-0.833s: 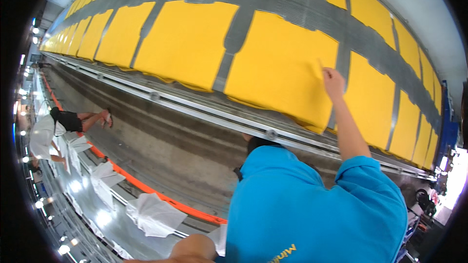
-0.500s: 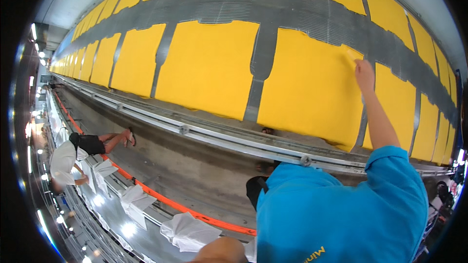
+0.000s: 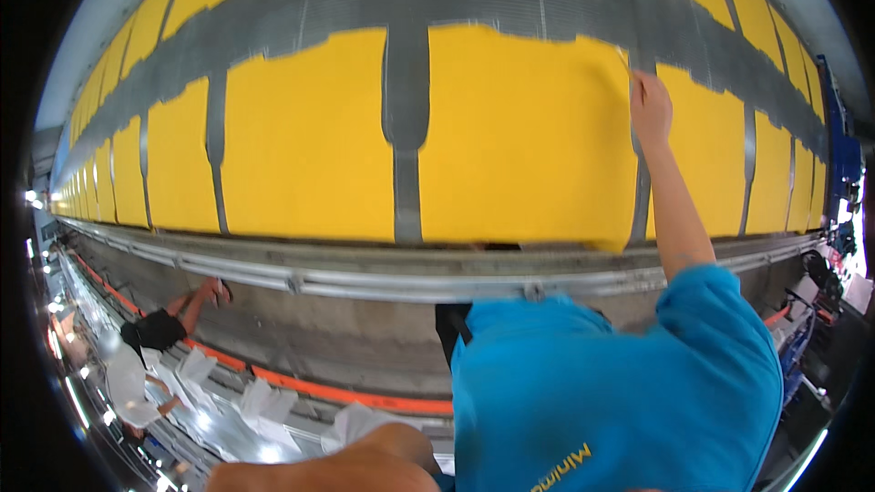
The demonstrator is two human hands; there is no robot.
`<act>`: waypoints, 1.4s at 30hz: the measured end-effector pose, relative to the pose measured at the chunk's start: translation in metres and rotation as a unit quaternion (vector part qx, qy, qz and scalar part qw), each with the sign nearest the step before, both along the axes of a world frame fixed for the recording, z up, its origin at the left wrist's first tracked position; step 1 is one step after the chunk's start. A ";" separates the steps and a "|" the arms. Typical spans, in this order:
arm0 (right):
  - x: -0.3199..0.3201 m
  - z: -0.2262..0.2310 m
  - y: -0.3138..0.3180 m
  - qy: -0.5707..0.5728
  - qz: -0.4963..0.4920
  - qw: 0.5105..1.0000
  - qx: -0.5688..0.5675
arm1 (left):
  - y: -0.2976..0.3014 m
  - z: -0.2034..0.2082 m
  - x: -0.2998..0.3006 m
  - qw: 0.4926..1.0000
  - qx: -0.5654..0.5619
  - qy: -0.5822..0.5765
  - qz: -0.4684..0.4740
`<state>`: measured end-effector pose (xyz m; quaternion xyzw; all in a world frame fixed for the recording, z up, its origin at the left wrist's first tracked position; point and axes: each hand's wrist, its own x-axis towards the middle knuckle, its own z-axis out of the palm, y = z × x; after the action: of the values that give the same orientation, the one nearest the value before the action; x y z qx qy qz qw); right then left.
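A yellow fabric panel [image 3: 524, 137] lies on the long dark grey table [image 3: 410, 187], cut straight at the sides with a curved far edge. My right hand [image 3: 651, 105] is at its far right corner, with the fingers closed in a pinch on the cloth's edge. The corner lifts slightly and a soft shadow falls beside it. My left arm [image 3: 355, 466] bends across the bottom of the view, and the hand at its end is out of sight.
More yellow panels [image 3: 305, 137] lie in rows along both sides of the table. A metal rail [image 3: 383, 287] runs along its near edge. Behind me, an orange strip [image 3: 355, 394] borders another table with white cloths [image 3: 264, 405], where another person [image 3: 137, 374] bends over.
The view has swung, so the table and panels sit further left and more level. My right hand stays at the same panel corner. More of my left arm now shows at the bottom.
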<state>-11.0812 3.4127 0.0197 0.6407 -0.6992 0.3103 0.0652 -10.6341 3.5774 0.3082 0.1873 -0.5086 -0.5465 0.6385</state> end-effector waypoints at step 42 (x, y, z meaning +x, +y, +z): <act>0.167 0.036 0.103 -0.065 0.306 0.943 0.116 | 0.005 0.005 0.046 0.999 0.010 -0.015 -0.032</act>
<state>-10.9145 3.5161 0.0561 0.8052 -0.5038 0.2729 -0.1531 -10.5881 3.5819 0.3134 0.1856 -0.5186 -0.5687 0.6109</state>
